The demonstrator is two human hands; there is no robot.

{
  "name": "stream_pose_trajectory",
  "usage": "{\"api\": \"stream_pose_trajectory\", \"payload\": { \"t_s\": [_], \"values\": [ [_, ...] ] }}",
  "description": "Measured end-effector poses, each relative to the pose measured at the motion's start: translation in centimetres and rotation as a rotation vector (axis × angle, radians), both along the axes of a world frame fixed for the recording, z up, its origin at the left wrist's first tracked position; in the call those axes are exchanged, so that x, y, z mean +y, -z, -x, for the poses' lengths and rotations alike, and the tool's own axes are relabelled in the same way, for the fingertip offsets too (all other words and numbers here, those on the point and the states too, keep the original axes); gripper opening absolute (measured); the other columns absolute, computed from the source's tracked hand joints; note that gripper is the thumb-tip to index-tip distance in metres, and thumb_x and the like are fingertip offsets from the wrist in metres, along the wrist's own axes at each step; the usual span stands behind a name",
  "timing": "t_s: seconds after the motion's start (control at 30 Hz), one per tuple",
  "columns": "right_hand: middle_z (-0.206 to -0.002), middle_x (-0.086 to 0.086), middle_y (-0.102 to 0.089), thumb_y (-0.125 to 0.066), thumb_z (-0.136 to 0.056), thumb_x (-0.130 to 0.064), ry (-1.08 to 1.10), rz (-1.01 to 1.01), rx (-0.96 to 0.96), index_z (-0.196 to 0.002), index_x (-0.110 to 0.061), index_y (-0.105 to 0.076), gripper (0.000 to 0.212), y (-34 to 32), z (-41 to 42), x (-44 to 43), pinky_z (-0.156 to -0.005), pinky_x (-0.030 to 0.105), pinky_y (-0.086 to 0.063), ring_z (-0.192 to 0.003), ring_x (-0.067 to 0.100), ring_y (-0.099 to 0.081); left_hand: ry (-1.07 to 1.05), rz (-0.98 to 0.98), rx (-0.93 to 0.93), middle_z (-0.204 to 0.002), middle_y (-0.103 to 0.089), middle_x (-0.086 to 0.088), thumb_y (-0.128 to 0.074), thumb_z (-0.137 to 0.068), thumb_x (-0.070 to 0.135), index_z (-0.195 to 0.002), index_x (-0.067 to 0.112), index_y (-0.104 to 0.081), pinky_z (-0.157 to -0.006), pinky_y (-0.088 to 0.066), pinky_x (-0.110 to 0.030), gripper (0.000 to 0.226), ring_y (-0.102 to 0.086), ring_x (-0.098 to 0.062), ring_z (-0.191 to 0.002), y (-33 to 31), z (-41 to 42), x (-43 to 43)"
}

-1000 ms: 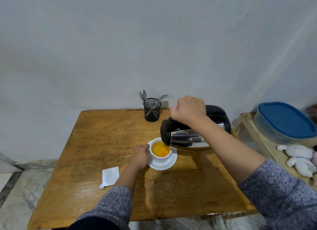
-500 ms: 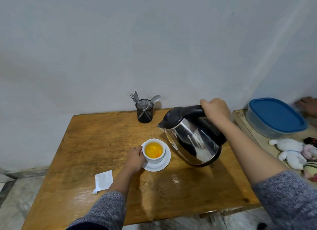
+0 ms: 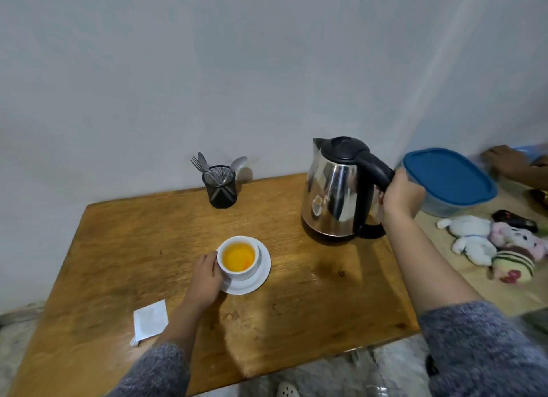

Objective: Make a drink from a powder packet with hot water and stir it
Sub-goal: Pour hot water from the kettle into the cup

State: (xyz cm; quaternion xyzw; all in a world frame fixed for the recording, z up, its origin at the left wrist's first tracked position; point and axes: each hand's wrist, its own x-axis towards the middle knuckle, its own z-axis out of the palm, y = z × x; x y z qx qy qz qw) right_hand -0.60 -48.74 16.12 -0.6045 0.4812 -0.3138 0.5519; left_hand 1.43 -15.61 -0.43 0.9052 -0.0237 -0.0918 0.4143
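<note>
Your right hand [image 3: 400, 195] grips the kettle [image 3: 338, 189] handle; left hand [image 3: 207, 275] holds the cup [image 3: 238, 257]. Spoons in the holder [image 3: 221, 186] sit far-left of right hand, closer to left.

White cup [image 3: 239, 257] on white saucer [image 3: 258, 273], table centre, upright, filled with orange-yellow liquid. Steel kettle [image 3: 335, 195] with black lid and handle, upright on table at 2 o'clock from cup, well apart, spout facing left. White powder packet [image 3: 149, 321], torn, lies flat at 7 o'clock from cup, near table's front edge.
</note>
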Motion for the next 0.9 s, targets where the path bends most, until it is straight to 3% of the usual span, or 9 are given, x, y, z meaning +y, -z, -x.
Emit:
{"api": "stream_pose_trajectory", "payload": {
  "t_s": [0.13, 0.33, 0.5, 0.9],
  "values": [
    [-0.066, -0.001, -0.053, -0.047, -0.088, -0.033, 0.139, -0.027, -0.032, -0.070, -0.014, -0.056, 0.028, 1.3, 0.1, -0.7, -0.057, 0.030, -0.037, -0.060, 0.015, -0.051, 0.003, -0.002, -0.032, -0.122, -0.053, -0.015, -0.038, -0.096, 0.016, -0.121, 0.012, -0.051, -0.094, -0.038, -0.036, 0.028, -0.048, -0.024, -0.111, 0.5, -0.1, 0.1],
    [-0.056, -0.001, -0.048, -0.046, -0.089, -0.032, 0.212, -0.061, -0.096, -0.054, -0.019, -0.047, 0.037, 3.5, 0.3, -1.4, -0.060, 0.034, -0.042, -0.063, 0.021, -0.054, 0.004, -0.002, -0.065, -0.119, -0.053, -0.014, -0.038, -0.096, 0.016, -0.120, 0.012, -0.051, -0.090, -0.038, -0.033, 0.028, -0.045, -0.017, -0.104, 0.7, 0.2, -0.3],
    [-0.053, -0.001, -0.046, -0.045, -0.090, -0.030, 0.171, -0.048, -0.109, -0.052, -0.019, -0.045, 0.041, 4.3, -0.3, -2.1, -0.058, 0.033, -0.041, -0.052, 0.017, -0.048, -0.033, -0.013, -0.092, -0.117, -0.055, -0.015, -0.042, -0.094, 0.013, -0.119, 0.012, -0.052, -0.088, -0.040, -0.034, 0.027, -0.049, -0.022, -0.105, 1.2, 0.4, -0.5],
    [-0.053, -0.001, -0.047, -0.041, -0.093, -0.031, 0.054, 0.009, -0.055, -0.054, -0.018, -0.047, 0.042, 4.1, -1.7, -3.9, -0.051, 0.028, -0.037, -0.048, 0.014, -0.047, -0.068, -0.002, -0.082, -0.118, -0.053, -0.013, -0.042, -0.095, 0.014, -0.121, 0.014, -0.050, -0.090, -0.042, -0.036, 0.027, -0.049, -0.022, -0.108, 1.4, 0.6, -0.9]
  ]
}}
